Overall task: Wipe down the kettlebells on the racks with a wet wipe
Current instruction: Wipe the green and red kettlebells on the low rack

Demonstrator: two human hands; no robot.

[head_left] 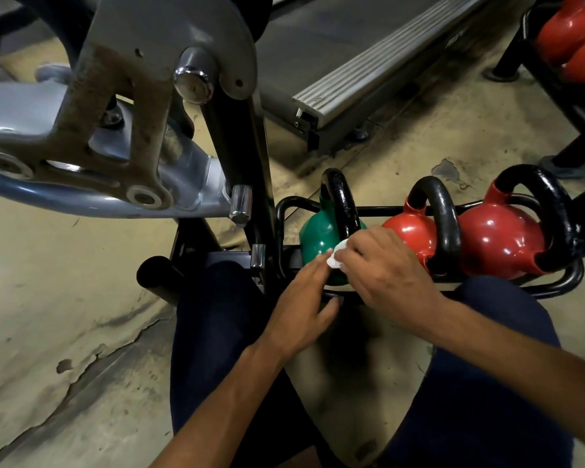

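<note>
Head view: the right grip point(385, 268) is curled round a white wipe point(335, 260), pressing it on the green kettlebell point(318, 234) at the left end of the low rack point(554, 287). The left grip point(301, 312) has its fingers straight and apart, tips at the wipe. Red kettlebells point(497, 241) sit alongside.

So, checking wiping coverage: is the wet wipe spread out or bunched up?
Bunched up: the wet wipe shows only as a small wad in the right hand, against the green kettlebell.
</note>
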